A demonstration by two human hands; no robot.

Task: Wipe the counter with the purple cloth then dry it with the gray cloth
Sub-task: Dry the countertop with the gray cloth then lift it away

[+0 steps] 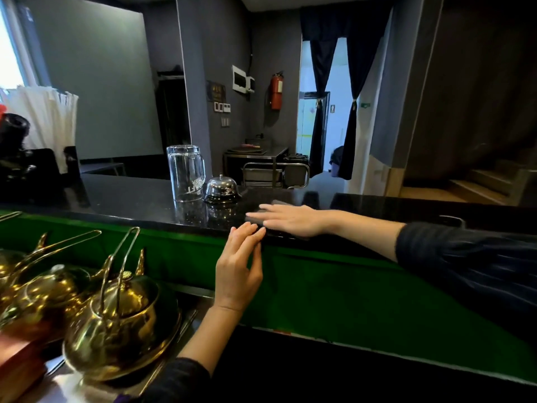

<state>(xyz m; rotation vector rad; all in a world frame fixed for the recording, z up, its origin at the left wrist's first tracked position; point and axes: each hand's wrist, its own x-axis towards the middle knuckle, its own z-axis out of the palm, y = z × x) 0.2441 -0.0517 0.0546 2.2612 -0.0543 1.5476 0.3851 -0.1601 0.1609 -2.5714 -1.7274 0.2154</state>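
A glossy black counter point(130, 199) runs across the middle of the view above a green front panel. My right hand point(290, 219) lies flat, palm down, on a gray cloth point(279, 203) near the counter's front edge; only the cloth's edges show around the fingers. My left hand point(241, 266) reaches up, with its fingertips resting on the counter's front edge just left of the cloth; it holds nothing. A purple scrap point(123, 399) shows at the bottom edge; I cannot tell whether it is the purple cloth.
A clear glass mug point(186, 173) and a chrome call bell point(221, 189) stand on the counter left of my right hand. Several brass teapots point(116, 321) with tall handles crowd the lower shelf at left. Dark equipment point(17, 158) sits at the far left.
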